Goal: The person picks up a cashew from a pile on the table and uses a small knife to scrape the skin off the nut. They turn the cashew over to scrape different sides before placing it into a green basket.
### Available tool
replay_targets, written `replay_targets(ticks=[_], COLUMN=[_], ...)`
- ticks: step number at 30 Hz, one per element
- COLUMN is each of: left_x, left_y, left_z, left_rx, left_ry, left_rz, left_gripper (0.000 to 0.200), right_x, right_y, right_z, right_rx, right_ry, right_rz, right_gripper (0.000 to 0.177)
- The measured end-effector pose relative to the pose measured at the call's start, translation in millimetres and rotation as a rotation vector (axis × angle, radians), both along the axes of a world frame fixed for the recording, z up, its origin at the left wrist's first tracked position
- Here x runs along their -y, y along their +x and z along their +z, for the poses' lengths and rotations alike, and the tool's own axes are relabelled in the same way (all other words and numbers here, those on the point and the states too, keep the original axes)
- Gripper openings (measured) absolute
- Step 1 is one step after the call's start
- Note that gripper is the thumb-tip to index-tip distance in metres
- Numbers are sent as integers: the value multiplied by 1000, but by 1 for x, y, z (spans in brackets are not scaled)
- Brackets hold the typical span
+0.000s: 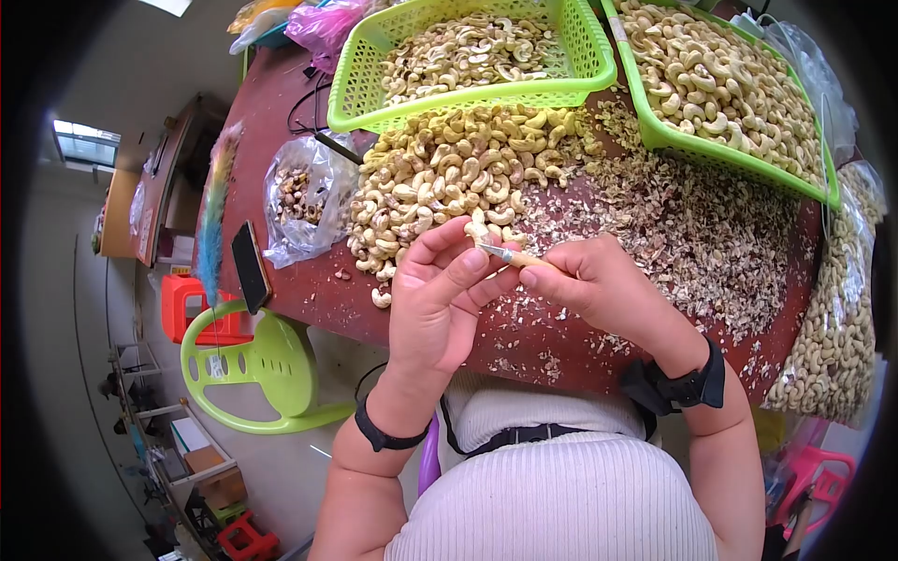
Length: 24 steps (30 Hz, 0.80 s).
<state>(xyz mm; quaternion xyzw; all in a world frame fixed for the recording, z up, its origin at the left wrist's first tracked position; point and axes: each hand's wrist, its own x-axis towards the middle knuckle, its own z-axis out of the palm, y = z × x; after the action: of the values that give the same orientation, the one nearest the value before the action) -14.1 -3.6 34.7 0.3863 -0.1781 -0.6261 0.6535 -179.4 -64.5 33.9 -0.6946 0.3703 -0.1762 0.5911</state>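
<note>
Between the thumb and fingers of my left hand (435, 294) is a cashew nut (477, 227), held up over the table's near side. My right hand (594, 280) is closed around the wooden handle of a small knife (505, 254). Its short metal blade points left, with the tip right at the cashew. Behind my hands, a heap of loose cashews (449, 178) covers the middle of the table. To the right of the heap lies a wide spread of peeled skin flakes (702, 234).
Two green baskets, one at the back (351, 98) and one at the right (645, 107), hold cashews. A clear bag of dark pieces (299, 201) and a phone (250, 266) lie left. A large bag of cashews (828, 327) hangs over the right edge. A green chair (290, 365) stands left.
</note>
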Motion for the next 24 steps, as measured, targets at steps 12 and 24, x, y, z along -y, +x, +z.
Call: replay_targets(ticks=[12,24], left_x=[-1,0], left_y=[-4,-9], left_z=[-1,1], left_rx=[-30,-4], left_ry=[-37,-25], left_rz=[28,74], left_gripper=[25,26], right_x=[-1,1], right_y=[0,1], right_z=[-2,-7], right_rx=[45,0], right_ry=[9,10], right_rz=[-19,-7], right_gripper=[34,37])
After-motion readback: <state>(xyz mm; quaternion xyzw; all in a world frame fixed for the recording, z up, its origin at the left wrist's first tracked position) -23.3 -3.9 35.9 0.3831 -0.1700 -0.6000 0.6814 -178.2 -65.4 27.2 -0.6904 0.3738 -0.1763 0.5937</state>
